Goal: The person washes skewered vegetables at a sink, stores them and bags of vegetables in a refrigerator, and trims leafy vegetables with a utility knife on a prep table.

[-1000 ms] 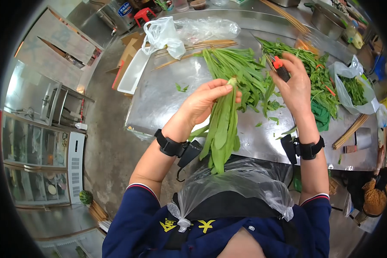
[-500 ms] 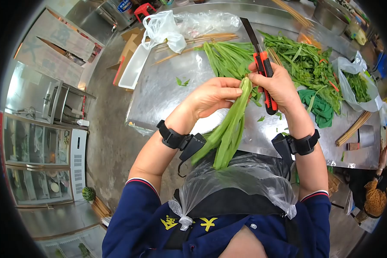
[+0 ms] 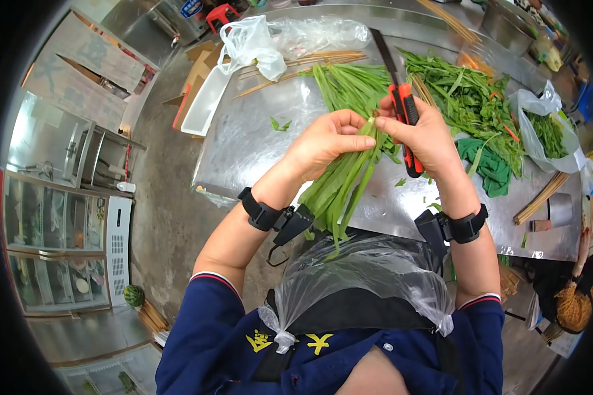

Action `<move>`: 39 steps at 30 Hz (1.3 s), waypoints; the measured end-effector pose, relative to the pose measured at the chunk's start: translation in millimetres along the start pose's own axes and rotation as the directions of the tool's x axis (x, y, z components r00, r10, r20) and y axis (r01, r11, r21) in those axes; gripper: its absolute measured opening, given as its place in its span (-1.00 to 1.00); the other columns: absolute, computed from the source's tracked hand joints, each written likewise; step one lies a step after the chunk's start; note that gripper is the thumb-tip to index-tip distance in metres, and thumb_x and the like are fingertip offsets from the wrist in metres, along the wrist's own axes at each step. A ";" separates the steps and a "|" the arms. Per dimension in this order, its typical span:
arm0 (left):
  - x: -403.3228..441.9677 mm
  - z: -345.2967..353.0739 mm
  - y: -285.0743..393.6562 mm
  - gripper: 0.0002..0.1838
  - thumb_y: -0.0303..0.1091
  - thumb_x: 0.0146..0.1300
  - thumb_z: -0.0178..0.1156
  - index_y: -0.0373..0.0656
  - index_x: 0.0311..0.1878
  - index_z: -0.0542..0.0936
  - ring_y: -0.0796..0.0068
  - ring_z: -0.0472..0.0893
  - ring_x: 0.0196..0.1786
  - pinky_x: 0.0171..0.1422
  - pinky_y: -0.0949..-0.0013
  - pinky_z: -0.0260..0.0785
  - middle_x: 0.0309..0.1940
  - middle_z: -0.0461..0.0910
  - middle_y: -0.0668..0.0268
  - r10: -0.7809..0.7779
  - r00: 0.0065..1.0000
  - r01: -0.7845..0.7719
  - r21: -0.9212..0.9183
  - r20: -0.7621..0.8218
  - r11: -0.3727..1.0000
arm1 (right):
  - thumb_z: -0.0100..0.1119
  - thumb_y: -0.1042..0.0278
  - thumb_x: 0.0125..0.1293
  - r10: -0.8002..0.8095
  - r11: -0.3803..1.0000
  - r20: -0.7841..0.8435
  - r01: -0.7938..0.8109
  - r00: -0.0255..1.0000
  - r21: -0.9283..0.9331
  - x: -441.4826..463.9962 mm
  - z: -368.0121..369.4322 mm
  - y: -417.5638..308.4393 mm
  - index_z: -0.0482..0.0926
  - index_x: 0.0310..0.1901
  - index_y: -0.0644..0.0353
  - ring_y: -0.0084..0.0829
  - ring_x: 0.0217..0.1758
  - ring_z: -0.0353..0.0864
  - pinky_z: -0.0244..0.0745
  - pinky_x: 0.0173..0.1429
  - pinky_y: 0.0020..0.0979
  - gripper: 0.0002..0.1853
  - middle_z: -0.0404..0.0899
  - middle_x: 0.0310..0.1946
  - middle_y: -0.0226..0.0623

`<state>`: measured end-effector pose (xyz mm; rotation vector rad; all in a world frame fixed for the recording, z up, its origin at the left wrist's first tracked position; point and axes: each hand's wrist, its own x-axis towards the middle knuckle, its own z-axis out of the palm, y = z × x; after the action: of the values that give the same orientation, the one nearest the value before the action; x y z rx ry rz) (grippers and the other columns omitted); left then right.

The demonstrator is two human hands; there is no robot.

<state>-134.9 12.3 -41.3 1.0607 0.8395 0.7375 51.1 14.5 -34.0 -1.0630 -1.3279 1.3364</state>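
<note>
Bare metal (image 3: pixel 244 148) lies open left of the hands; leaf heaps (image 3: pixel 464 99) (and a green cloth (image 3: pixel 487 166)) obstruct the right.

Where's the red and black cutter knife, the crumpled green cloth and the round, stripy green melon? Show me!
Red-and-black cutter knife (image 3: pixel 411 110): head view, on its handle.
Crumpled green cloth (image 3: pixel 494 172): head view, on its folds.
Round, striped green melon (image 3: pixel 134 295): head view, on its rind.
</note>
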 end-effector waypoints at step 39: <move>-13.8 28.5 -13.0 -0.72 -0.31 0.21 0.16 -0.24 -0.06 0.53 0.67 0.49 -0.27 -0.17 0.57 0.35 -0.30 0.55 0.41 0.129 0.992 -0.126 0.157 -0.008 0.979 | 0.23 0.43 -0.03 -0.488 0.446 0.084 0.331 0.869 -0.831 -59.2 -11.8 18.3 0.45 -0.22 0.07 -0.26 -0.40 0.51 0.42 -0.36 -0.30 -0.71 0.48 -0.49 -0.32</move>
<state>-115.6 -15.9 -43.3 1.2593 0.8613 0.7994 72.6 -40.9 -54.8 -1.2843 -1.9958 0.1487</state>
